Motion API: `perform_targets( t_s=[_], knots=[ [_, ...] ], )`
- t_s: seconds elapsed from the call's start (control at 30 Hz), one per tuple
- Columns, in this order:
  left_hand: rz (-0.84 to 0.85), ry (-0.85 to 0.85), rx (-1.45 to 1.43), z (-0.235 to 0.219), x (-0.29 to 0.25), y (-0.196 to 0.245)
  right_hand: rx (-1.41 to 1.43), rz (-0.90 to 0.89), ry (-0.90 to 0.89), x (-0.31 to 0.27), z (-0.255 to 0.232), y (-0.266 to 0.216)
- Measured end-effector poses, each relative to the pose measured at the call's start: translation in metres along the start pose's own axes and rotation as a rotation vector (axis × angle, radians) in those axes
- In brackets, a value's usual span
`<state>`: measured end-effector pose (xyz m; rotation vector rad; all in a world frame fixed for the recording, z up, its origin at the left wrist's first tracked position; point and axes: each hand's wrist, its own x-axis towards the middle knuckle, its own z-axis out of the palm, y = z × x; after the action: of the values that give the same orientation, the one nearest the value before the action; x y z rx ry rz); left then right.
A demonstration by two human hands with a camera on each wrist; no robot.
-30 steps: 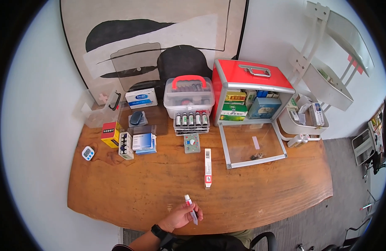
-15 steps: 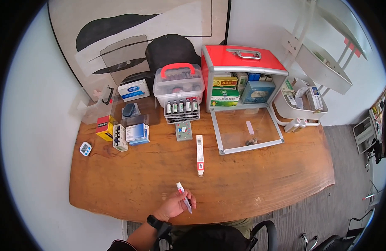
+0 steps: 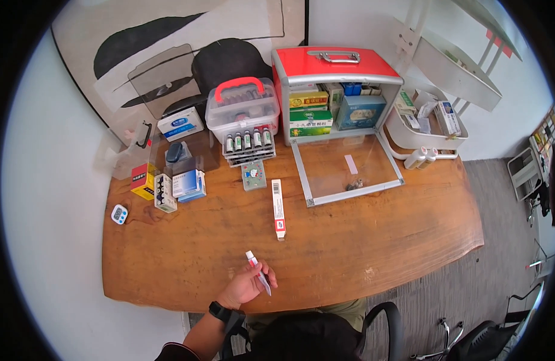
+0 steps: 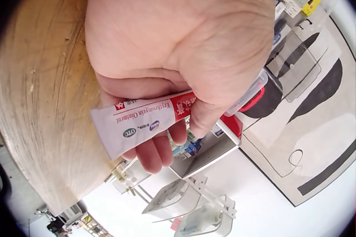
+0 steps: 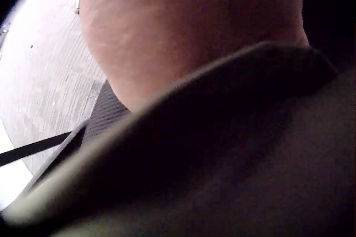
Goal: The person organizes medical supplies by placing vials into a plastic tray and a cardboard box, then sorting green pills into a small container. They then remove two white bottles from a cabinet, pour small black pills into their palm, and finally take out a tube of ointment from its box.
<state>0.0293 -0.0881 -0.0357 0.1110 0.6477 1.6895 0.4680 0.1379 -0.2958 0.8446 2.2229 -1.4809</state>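
My left hand [image 3: 246, 285] holds a small white and red ointment tube [image 4: 139, 126] near the front edge of the table. The tube lies between thumb and curled fingers, its flat end sticking out toward the left wrist camera and lettered "Erythromycin Ointment". Its white cap [image 3: 249, 255] points away from me in the head view. Beyond the hand, a slim white and red carton [image 3: 278, 207] lies on the table. In the right wrist view my right hand [image 5: 189, 31] is low by dark cloth, which hides its fingers.
A red-topped medicine cabinet [image 3: 337, 66] stands at the back, its clear door [image 3: 349, 195] folded down onto the wooden table [image 3: 199, 253]. Left of it are a clear case [image 3: 241, 114] with a red handle, several medicine boxes [image 3: 188, 183] and a white timer [image 3: 119, 214]. A white rack [image 3: 434, 138] stands right.
The head view has tilted and shifted, so the table's things sit higher and further left in it. My left hand keeps hold of the tube, in much the same place before the carton.
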Motion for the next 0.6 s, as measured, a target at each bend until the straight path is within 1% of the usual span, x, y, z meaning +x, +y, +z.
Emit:
perform_targets(
  t_s=[0.1, 0.13, 0.17, 0.2, 0.23, 0.27, 0.33, 0.43, 0.47, 0.5, 0.53, 0.57, 0.6],
  knots=[
    [0.002, 0.019, -0.018, 0.001, 0.0, -0.001, 0.015, 0.012, -0.018, -0.02, 0.021, 0.006],
    [-0.043, 0.022, -0.028, 0.0, -0.001, -0.002, 0.033, 0.034, -0.017, -0.04, 0.037, 0.013],
    [0.001, 0.031, 0.001, -0.001, -0.002, -0.002, 0.054, 0.066, -0.009, -0.066, 0.054, 0.02],
    [0.056, 0.034, 0.027, 0.0, 0.0, -0.004, 0.065, 0.093, 0.001, -0.091, 0.061, 0.023],
    [0.02, 0.025, 0.014, 0.002, 0.001, -0.005, 0.07, 0.112, 0.009, -0.104, 0.065, 0.028],
    [0.035, 0.055, 0.056, 0.003, 0.0, -0.004, 0.075, 0.123, 0.012, -0.119, 0.069, 0.031],
    [0.068, 0.102, 0.109, 0.008, -0.001, -0.003, 0.069, 0.117, 0.009, -0.129, 0.068, 0.034],
    [0.076, 0.109, 0.156, 0.013, 0.0, -0.003, 0.045, 0.088, -0.006, -0.111, 0.06, 0.049],
    [0.072, 0.112, 0.151, 0.013, -0.001, -0.004, 0.017, 0.159, -0.051, -0.106, 0.06, 0.057],
    [0.088, 0.122, 0.179, 0.012, 0.0, -0.005, -0.005, 0.236, -0.093, -0.102, 0.055, 0.048],
    [0.093, 0.129, 0.208, 0.011, 0.001, -0.007, 0.08, 0.347, -0.093, -0.097, 0.051, 0.039],
    [0.058, 0.129, 0.202, 0.011, 0.0, -0.009, 0.172, 0.467, -0.096, -0.1, 0.049, 0.033],
    [0.108, 0.129, 0.24, 0.011, -0.001, -0.01, 0.042, 0.168, 0.057, -0.102, 0.055, 0.046]
  ],
)
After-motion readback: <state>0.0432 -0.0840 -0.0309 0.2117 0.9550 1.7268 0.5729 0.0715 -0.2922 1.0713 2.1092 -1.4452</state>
